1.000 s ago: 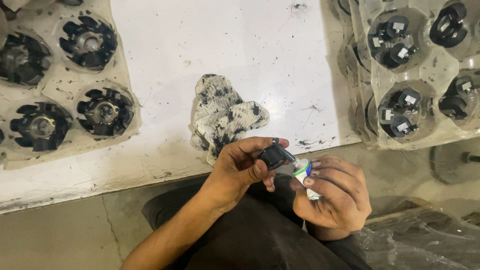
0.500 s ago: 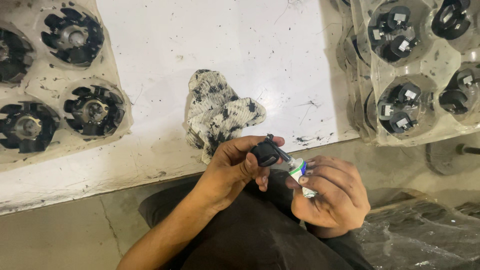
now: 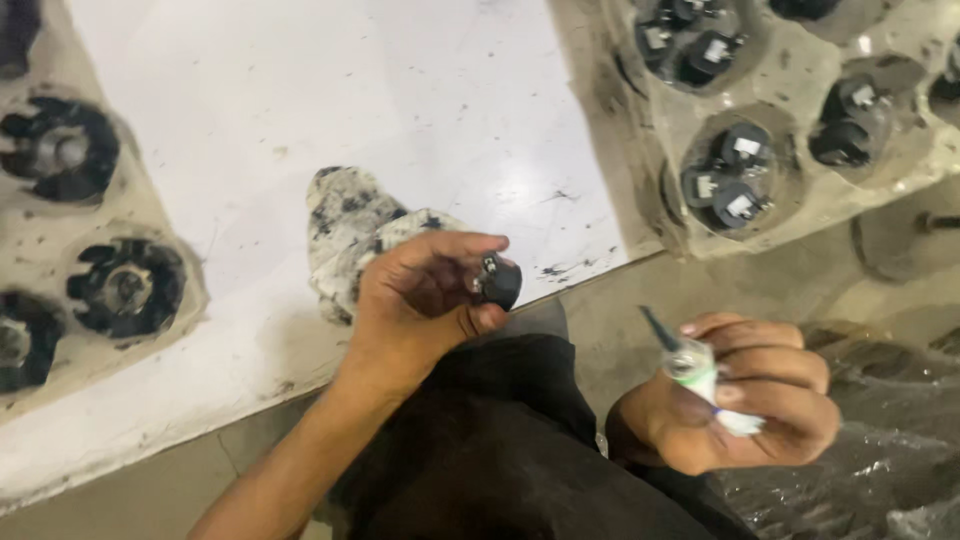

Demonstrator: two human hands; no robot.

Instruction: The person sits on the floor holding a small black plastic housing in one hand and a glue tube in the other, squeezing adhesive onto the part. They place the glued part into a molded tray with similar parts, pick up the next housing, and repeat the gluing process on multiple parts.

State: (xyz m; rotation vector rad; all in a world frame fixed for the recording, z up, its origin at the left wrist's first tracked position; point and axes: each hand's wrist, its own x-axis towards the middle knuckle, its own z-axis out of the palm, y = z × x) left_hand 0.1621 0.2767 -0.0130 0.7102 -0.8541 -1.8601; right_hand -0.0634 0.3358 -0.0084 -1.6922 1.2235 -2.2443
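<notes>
Head camera looks down on a seated person at the edge of a white table (image 3: pixel 300 90) that is speckled with black marks. The left hand (image 3: pixel 425 300), near the middle of the frame, is curled almost closed, thumb and fingertips pinching a small black part (image 3: pixel 499 281) with a bit of bright metal on it, held just above the table's front edge. The right hand (image 3: pixel 745 405), lower right, is closed around a small white tube (image 3: pixel 705 382) with a green band and a thin dark nozzle pointing up and to the left; the nozzle is clear of the part, with an open gap between them. A dirty, stained rag (image 3: pixel 350 225) lies on the table just behind the left hand. At the left edge sits a pale tray (image 3: pixel 165 235) of black finned wheels, and at the upper right another tray (image 3: pixel 800 205) holds black parts with white tags. From where I stand, the weak point looks to be the pinch: the part is small and gripped only at the fingertips, over the lap and past the table edge, so a slip would likely drop it onto the dark cloth or the floor. The tube is squeezed in a full fist, and too much pressure could push out its contents before the nozzle meets anything, soiling fingers or clothing. The fine tip could also miss or poke the thumb.
</notes>
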